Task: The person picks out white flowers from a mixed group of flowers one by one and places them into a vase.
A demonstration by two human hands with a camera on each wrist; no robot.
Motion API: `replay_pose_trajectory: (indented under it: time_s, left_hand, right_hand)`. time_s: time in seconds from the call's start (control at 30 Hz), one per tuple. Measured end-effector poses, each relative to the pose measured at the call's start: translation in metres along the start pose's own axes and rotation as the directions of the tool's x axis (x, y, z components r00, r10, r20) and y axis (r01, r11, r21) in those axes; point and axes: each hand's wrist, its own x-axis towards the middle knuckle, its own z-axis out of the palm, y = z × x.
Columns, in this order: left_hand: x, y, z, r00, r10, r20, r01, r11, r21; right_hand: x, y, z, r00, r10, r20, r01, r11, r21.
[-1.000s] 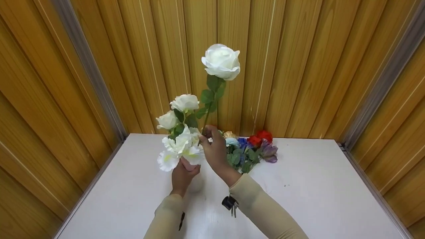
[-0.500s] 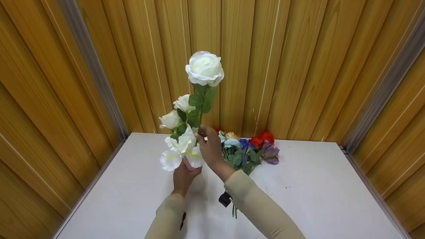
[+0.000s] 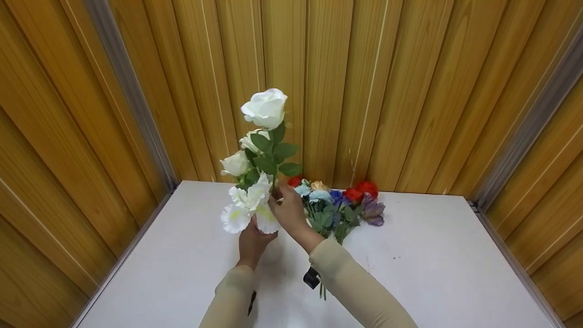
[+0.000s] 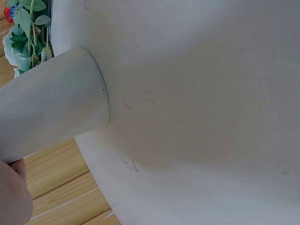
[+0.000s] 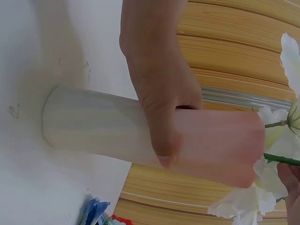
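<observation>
My left hand (image 3: pixel 255 241) grips a tall vase (image 5: pixel 211 140), white at its base and pink toward its mouth, wrapping thumb and fingers round its middle. The base stands on the white table. From its mouth rise two white roses (image 3: pixel 235 164) and a ruffled white flower with yellow-marked petals (image 3: pixel 248 200). My right hand (image 3: pixel 289 209) pinches the leafy green stem of a larger white rose (image 3: pixel 265 109), held upright above the others. In the right wrist view the lower end of a green stem (image 5: pixel 281 159) enters the vase mouth beside the right fingertips.
Right of the vase, a pile of artificial flowers lies on the table (image 3: pixel 432 255): light-blue blooms (image 3: pixel 320 196), red ones (image 3: pixel 366 187), a purple one (image 3: pixel 373 212). Wood-patterned panels (image 3: pixel 328 91) enclose the table at the back and sides.
The large white rose has come down and to the left, its head now closer to the other roses. My right hand has lowered slightly with it; my left hand keeps its grip on the vase.
</observation>
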Motion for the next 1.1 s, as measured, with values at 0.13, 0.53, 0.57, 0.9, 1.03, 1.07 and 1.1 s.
replay_pose_trajectory:
  time_s: [0.13, 0.53, 0.57, 0.9, 1.03, 1.07, 1.1]
  left_hand:
    - [0.001, -0.002, -0.001, 1.0, 0.015, 0.002, -0.015, 1.0, 0.009]
    - [-0.001, -0.001, -0.001, 1.0, 0.027, 0.005, -0.027, 1.0, -0.001]
    - [-0.001, 0.0, -0.001, 1.0, 0.025, 0.005, -0.025, 1.0, 0.001]
    - [-0.002, 0.001, -0.001, 1.0, 0.031, 0.001, -0.031, 1.0, 0.003]
    - [-0.001, 0.0, 0.0, 0.999, 0.032, -0.005, -0.032, 0.999, 0.006]
    - [-0.001, 0.0, 0.0, 1.0, 0.029, -0.004, -0.029, 1.0, 0.002]
    - [-0.001, 0.0, 0.0, 1.0, 0.026, -0.007, -0.026, 1.0, -0.005]
  right_hand:
    - [0.001, 0.001, -0.002, 0.999, 0.007, 0.051, -0.005, 1.0, -0.026]
    - [0.003, -0.003, -0.006, 0.993, 0.032, 0.11, -0.027, 0.999, -0.044]
    - [0.003, -0.003, -0.006, 0.994, 0.036, 0.105, -0.034, 0.999, -0.026]
    - [0.002, 0.0, -0.012, 0.994, -0.094, 0.061, 0.099, 0.992, -0.082]
    - [0.001, 0.0, -0.012, 0.998, -0.026, 0.055, 0.028, 0.999, -0.031]
    - [0.001, 0.0, -0.012, 0.999, -0.008, 0.053, 0.009, 1.0, -0.014]
    - [0.001, 0.0, -0.011, 0.999, 0.007, 0.052, -0.007, 1.0, 0.003]
